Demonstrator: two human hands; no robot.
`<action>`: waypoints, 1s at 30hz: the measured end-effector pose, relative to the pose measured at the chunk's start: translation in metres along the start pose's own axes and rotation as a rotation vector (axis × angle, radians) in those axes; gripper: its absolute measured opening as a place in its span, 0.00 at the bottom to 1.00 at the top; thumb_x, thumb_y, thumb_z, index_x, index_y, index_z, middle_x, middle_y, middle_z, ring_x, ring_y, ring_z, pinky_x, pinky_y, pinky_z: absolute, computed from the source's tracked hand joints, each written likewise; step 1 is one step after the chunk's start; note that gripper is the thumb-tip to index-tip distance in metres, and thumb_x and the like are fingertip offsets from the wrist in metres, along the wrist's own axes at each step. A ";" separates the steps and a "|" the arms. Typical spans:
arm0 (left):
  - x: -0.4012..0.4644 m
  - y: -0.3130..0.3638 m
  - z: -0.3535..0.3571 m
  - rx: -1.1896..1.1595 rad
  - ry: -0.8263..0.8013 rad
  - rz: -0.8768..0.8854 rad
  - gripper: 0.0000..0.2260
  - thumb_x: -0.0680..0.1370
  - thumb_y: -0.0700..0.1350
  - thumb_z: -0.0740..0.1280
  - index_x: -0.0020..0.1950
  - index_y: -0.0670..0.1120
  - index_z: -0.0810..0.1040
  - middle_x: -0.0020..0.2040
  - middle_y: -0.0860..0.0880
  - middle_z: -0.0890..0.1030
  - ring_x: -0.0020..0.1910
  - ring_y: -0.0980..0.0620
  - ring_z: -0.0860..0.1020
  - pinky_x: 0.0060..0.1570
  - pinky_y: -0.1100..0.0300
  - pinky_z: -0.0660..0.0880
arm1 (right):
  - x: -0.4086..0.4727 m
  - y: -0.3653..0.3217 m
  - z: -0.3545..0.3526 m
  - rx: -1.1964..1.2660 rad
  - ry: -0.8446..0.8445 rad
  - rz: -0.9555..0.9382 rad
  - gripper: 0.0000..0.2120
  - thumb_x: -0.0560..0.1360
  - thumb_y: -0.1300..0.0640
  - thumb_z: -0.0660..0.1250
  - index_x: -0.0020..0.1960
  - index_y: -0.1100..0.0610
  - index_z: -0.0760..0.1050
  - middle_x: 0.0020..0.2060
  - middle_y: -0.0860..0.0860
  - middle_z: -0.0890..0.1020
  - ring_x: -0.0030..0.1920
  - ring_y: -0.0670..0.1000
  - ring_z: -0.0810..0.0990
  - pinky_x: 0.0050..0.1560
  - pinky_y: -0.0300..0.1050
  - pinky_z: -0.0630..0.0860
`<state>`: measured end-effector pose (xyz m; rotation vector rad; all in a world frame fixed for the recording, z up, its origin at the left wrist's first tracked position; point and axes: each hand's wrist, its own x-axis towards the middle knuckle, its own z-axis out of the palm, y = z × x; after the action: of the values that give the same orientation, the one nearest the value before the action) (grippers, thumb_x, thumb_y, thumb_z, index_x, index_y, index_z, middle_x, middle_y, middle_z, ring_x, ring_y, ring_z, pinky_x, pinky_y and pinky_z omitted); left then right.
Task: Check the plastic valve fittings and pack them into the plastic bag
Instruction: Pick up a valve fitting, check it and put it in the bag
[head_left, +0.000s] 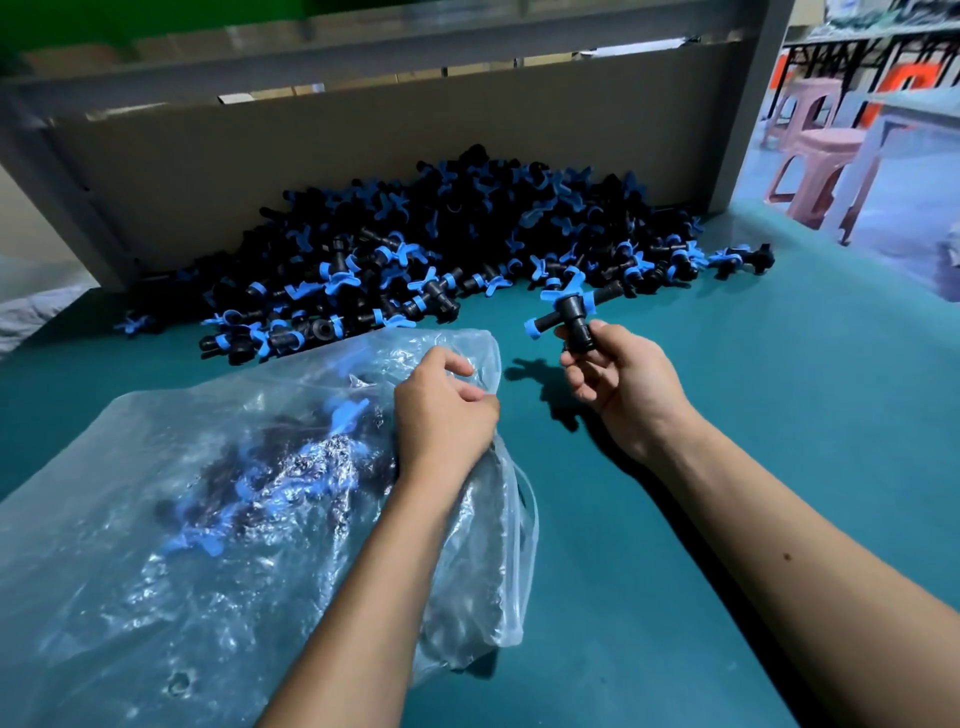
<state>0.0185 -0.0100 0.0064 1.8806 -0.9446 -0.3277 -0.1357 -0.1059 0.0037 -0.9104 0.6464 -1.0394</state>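
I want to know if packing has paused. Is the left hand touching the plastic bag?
Touching. The head view shows the left hand with fingers curled around the plastic bag at its crumpled open edge.

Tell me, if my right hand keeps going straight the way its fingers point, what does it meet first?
Probably the pile of valve fittings by the cardboard wall. The right hand, holding one valve fitting, points up and away; depth is unclear.

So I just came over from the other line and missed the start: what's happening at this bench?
A person is packing black and blue valve fittings. The right hand holds one fitting up above the green table, as if checking it. The left hand grips the mouth of the plastic bag, which already holds some fittings. A big pile of fittings waits behind, against the cardboard.
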 end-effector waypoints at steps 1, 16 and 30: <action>0.001 0.003 -0.003 -0.095 0.008 -0.035 0.11 0.69 0.37 0.70 0.45 0.52 0.77 0.33 0.57 0.84 0.34 0.53 0.81 0.37 0.59 0.75 | 0.000 0.000 0.001 -0.008 -0.002 -0.022 0.12 0.78 0.56 0.66 0.55 0.65 0.79 0.36 0.56 0.80 0.30 0.50 0.73 0.26 0.38 0.67; 0.000 0.056 -0.033 -0.468 0.285 0.404 0.07 0.71 0.30 0.69 0.43 0.42 0.78 0.37 0.51 0.80 0.34 0.56 0.77 0.37 0.61 0.75 | -0.046 0.017 0.060 -0.926 -0.453 -0.480 0.10 0.70 0.62 0.76 0.41 0.49 0.79 0.35 0.46 0.78 0.38 0.46 0.75 0.40 0.46 0.75; 0.002 0.006 -0.010 -0.001 0.111 0.175 0.08 0.72 0.38 0.70 0.41 0.51 0.78 0.35 0.56 0.80 0.34 0.57 0.79 0.37 0.61 0.74 | -0.011 0.030 0.043 -0.485 0.098 -0.237 0.12 0.75 0.73 0.60 0.43 0.61 0.79 0.37 0.59 0.84 0.34 0.56 0.86 0.33 0.45 0.80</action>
<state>0.0228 -0.0063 0.0170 1.7817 -1.0242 -0.1182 -0.0920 -0.0751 -0.0008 -1.3895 0.9105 -1.1652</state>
